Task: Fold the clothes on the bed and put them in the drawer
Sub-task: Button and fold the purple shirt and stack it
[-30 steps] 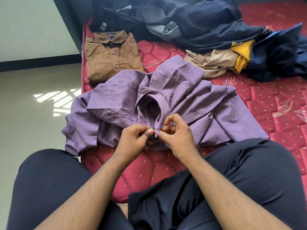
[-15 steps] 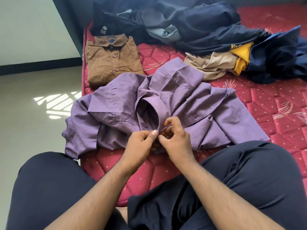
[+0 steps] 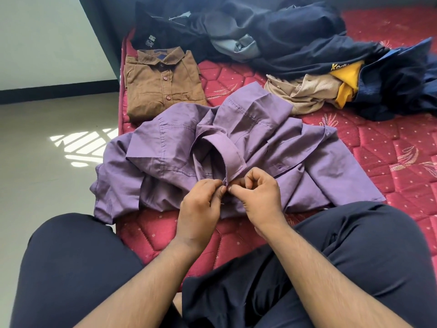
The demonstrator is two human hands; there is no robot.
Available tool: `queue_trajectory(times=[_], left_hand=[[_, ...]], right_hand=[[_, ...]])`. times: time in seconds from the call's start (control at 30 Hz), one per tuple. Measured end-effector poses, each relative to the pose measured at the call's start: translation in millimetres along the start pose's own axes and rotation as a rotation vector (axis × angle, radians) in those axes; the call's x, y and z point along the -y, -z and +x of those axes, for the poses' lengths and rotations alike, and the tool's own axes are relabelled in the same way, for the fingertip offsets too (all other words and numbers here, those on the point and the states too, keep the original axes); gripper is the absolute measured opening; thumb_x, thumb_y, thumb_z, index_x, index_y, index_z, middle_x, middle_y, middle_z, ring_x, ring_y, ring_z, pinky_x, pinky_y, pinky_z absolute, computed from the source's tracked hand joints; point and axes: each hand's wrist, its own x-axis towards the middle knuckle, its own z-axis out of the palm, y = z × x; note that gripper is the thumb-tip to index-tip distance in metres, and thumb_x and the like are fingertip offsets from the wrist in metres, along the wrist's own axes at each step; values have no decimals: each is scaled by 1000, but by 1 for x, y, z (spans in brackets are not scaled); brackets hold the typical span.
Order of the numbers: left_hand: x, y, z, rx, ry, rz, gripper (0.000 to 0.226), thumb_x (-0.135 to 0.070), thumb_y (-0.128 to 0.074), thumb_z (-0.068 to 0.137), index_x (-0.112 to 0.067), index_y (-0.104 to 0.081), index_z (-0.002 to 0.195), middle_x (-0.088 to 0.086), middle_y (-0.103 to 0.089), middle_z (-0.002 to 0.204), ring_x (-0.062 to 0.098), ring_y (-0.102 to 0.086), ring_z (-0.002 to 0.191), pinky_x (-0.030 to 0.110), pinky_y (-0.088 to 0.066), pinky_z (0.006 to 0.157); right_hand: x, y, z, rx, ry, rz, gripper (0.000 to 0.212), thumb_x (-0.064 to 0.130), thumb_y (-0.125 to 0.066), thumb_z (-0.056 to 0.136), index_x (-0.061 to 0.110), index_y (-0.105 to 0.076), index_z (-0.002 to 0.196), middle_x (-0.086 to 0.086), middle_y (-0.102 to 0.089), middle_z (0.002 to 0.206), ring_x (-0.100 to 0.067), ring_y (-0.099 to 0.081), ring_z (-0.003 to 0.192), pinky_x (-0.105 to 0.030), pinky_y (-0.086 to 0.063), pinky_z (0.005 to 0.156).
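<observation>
A purple shirt (image 3: 170,162) lies crumpled and spread on the red mattress (image 3: 390,162), its left sleeve hanging over the bed's edge. My left hand (image 3: 201,204) and my right hand (image 3: 257,195) meet at the front of its collar. Each pinches the collar's near edge between thumb and fingers, where the two collar ends come together. A folded brown shirt (image 3: 163,84) lies buttoned and flat beyond it at the left. No drawer is in view.
A heap of dark clothes (image 3: 272,34) lies across the back of the bed. A beige garment (image 3: 305,93), a yellow one (image 3: 347,81) and a navy one (image 3: 397,79) lie at the right. The tiled floor (image 3: 47,162) is at the left. My knees frame the bed's near edge.
Both hands have stayed at the collar front, shifting slightly as the fingers work the fabric. The shirt's collar has drawn a little closer together.
</observation>
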Motion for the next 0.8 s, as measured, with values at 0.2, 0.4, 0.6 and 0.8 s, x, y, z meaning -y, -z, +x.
queue_trajectory(times=[0.2, 0.4, 0.6, 0.8], left_hand=[[0, 0, 9, 115, -41, 241, 23, -27, -50, 89, -9, -59, 79, 3, -57, 77, 19, -54, 69, 33, -42, 60], [-13, 13, 25, 363, 828, -955, 24, -4, -44, 98, -18, -51, 80, 4, -35, 65, 3, -26, 40, 13, -16, 36], [-14, 19, 32, 345, 884, -1012, 24, -4, -40, 97, -17, -52, 81, -2, -50, 61, 1, -29, 36, 10, -15, 35], [-15, 17, 30, 309, 761, -915, 20, -2, -45, 98, -14, -53, 84, 7, -41, 65, 3, -29, 36, 13, -20, 34]], right_hand=[[6, 2, -1, 142, -190, 320, 54, -13, -71, 68, 22, -31, 59, -12, -39, 63, -21, -35, 62, -29, -36, 55], [22, 13, 7, 273, -429, 488, 31, -13, -65, 77, 15, -53, 70, -6, -64, 62, -13, -62, 54, -23, -52, 54], [9, 6, 6, 120, 589, -270, 12, 6, -71, 83, 9, -77, 93, 0, -75, 84, -7, -67, 77, -20, -53, 75], [1, 2, -1, -53, 854, -808, 23, 18, -47, 94, 7, -63, 82, -8, -59, 76, -31, -57, 71, -42, -48, 61]])
